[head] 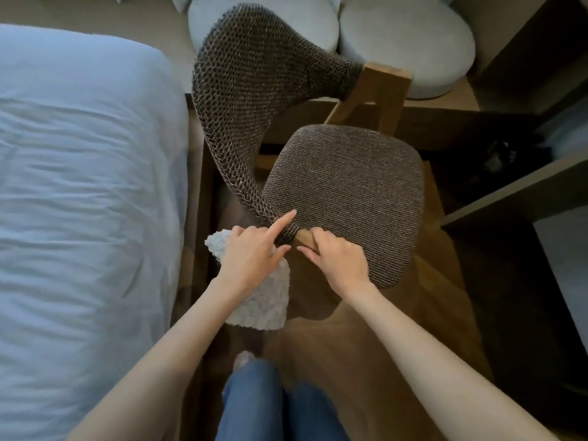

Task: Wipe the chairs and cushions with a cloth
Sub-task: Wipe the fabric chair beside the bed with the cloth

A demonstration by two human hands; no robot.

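A wooden chair with a brown woven seat [346, 189] and a curved mesh-patterned backrest [241, 100] stands in front of me. My left hand [251, 256] holds a fluffy white cloth [264, 300] under its palm, and its index finger points out onto the near end of the backrest. My right hand [337, 259] grips the wooden frame piece [307, 241] at the seat's near left corner, fingers curled over it. The two hands sit close together, thumbs almost touching.
A bed with a pale blue cover [82, 186] fills the left side. Two round light grey cushions [407, 43] lie on a ledge behind the chair. Dark wooden shelving [509, 192] stands at the right. My jeans-clad legs [261, 405] are below, on a wooden floor.
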